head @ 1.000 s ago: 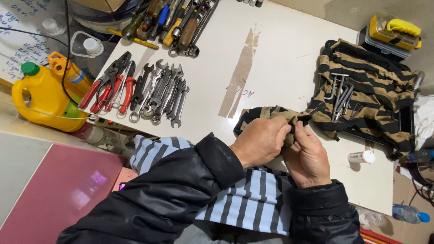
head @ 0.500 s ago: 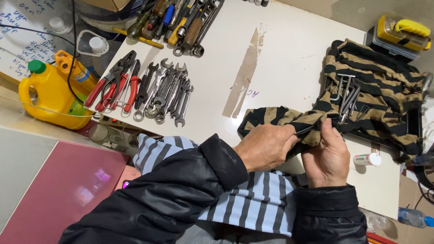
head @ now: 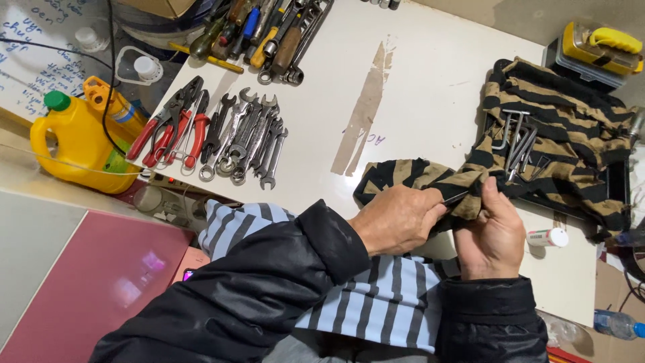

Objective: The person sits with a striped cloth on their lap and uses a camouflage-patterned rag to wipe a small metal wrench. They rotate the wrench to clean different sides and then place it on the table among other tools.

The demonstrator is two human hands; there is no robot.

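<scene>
Two hands at the white table's [head: 416,81] near edge: left hand [head: 398,218] clamped on a thin dark tool [head: 455,197], right hand [head: 492,232] gripping the striped cloth [head: 564,128] (black and tan) around it.

At the left edge of the frame stands a yellow plastic jug [head: 77,151] with a green cap and a handle, a green-and-white label on its side. Just above it lies a smaller orange bottle [head: 111,101] with a blue-and-white label. In the upper left corner a white board [head: 30,64] carries blue handwriting. Beside my right hand, at lower right, a small white tube [head: 547,237] with a red-printed label lies on its side. A clear water bottle [head: 615,324], blue-capped, lies in the bottom right corner.
</scene>
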